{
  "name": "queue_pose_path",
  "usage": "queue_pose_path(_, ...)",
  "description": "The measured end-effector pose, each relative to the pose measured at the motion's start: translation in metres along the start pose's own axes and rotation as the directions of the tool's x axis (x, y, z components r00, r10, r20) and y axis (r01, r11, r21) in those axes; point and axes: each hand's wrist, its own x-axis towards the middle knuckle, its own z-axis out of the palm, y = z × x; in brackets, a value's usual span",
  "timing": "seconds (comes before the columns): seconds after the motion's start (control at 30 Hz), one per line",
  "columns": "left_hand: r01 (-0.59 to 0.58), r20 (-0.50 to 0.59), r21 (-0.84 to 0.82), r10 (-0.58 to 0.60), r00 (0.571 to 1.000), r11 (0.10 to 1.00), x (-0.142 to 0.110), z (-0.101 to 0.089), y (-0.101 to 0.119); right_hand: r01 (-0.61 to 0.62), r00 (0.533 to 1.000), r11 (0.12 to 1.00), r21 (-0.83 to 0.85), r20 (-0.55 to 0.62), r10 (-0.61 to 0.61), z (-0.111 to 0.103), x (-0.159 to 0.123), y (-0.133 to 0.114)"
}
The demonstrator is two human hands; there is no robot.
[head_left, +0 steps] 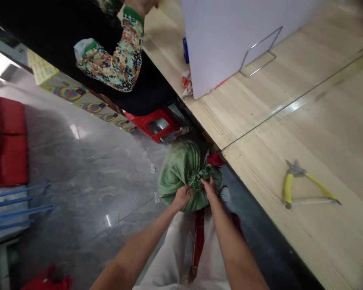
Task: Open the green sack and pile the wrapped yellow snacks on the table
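Note:
A full green woven sack (174,169) stands on the floor in front of my legs, its mouth bunched up at the top. My left hand (182,196) is closed on the near left side of the gathered mouth. On the right side of that bunch, my right hand (209,187) grips the frayed fabric with curled fingers. The fingertips of both hands are partly lost in the folds. Dark red cloth (215,159) touches the sack's right side by the table edge.
A wooden table (257,149) runs along the right, with yellow-handled pliers (296,183) and a white board (226,44) on it. Ahead are a red stool (148,123), printed boxes (69,93) and a person's patterned sleeve (117,64). Blue bars (21,207) are at left.

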Motion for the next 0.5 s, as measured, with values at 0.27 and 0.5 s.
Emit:
queue_pose_path(0.27, 0.124, -0.04, -0.485, -0.164, 0.986, 0.866, 0.0, 0.019, -0.002, -0.111, 0.982, 0.988, 0.104, 0.163, 0.093, -0.018, -0.129, 0.007)
queue_pose_path(0.5, 0.182, -0.073, -0.71, -0.329, 0.942, 0.68, -0.029, 0.009, -0.016, -0.159, 0.984, 0.987, -0.029, 0.077, 0.161, -0.086, -0.153, 0.007)
